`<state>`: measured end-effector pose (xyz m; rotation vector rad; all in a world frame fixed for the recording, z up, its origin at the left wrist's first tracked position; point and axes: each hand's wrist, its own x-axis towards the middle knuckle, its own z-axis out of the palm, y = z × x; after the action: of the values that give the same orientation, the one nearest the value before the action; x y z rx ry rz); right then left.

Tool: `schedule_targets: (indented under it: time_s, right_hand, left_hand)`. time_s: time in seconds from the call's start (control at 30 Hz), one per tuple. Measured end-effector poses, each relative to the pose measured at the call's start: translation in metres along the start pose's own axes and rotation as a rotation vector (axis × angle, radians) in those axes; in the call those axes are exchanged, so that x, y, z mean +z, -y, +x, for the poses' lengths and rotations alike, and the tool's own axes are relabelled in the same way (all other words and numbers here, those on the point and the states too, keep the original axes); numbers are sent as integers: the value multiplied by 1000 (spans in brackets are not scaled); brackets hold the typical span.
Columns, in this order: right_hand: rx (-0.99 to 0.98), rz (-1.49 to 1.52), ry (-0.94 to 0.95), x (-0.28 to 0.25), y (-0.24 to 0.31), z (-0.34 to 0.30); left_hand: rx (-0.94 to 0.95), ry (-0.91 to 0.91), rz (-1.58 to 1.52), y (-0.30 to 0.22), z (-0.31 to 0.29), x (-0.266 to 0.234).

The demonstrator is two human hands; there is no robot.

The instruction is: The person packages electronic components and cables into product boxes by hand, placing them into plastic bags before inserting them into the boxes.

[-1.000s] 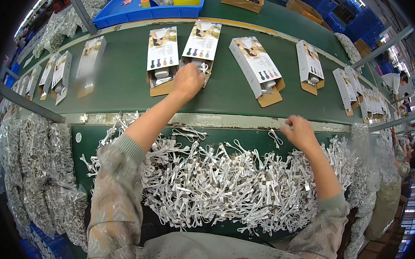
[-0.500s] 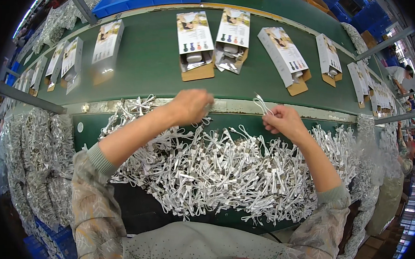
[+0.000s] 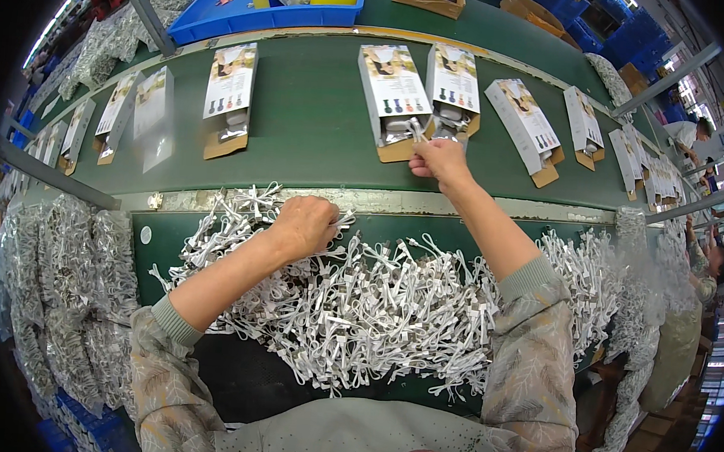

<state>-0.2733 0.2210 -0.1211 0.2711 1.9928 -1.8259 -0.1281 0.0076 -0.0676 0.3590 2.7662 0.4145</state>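
Observation:
My right hand (image 3: pixel 441 160) reaches over the green belt, closed on a folded white USB cable (image 3: pixel 418 130). The cable is at the open lower end of a white printed box (image 3: pixel 394 79), whose brown flap hangs out. Inside that box, a white item shows in part. Close against it on the right lies a second open box (image 3: pixel 454 74) with a silvery bag in its mouth. My left hand (image 3: pixel 304 227) is closed at the far edge of a heap of white cables (image 3: pixel 390 311); its fingertips are hidden, and what they hold cannot be made out.
More boxes lie along the belt (image 3: pixel 301 139) to left and right. A blue tray (image 3: pixel 225 20) with tape rolls and a brown carton (image 3: pixel 430 0) stand beyond. Bagged cables (image 3: pixel 68 283) hang at the left; metal posts (image 3: pixel 143 10) rise at both sides. Another person (image 3: pixel 691 134) is far right.
My right hand has moved forward and left with the cable to the box mouth. My left hand has come down and back to the heap. The boxes have shifted right along the belt.

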Motion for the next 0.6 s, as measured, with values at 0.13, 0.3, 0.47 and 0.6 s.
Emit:
schedule_targets:
  time_s: [0.13, 0.3, 0.47, 0.6]
  right_hand:
    - [-36, 12, -108, -28, -15, 28]
    - [61, -572, 114, -22, 4, -9]
    - [51, -180, 689, 32, 8, -77]
    - [128, -70, 669, 51, 11, -84]
  left_hand:
    - [-44, 2, -97, -1, 8, -2]
    - [-151, 1, -388, 17, 12, -9]
    - [-253, 76, -970, 17, 6, -13]
    - [-224, 29, -983, 15, 4, -14]
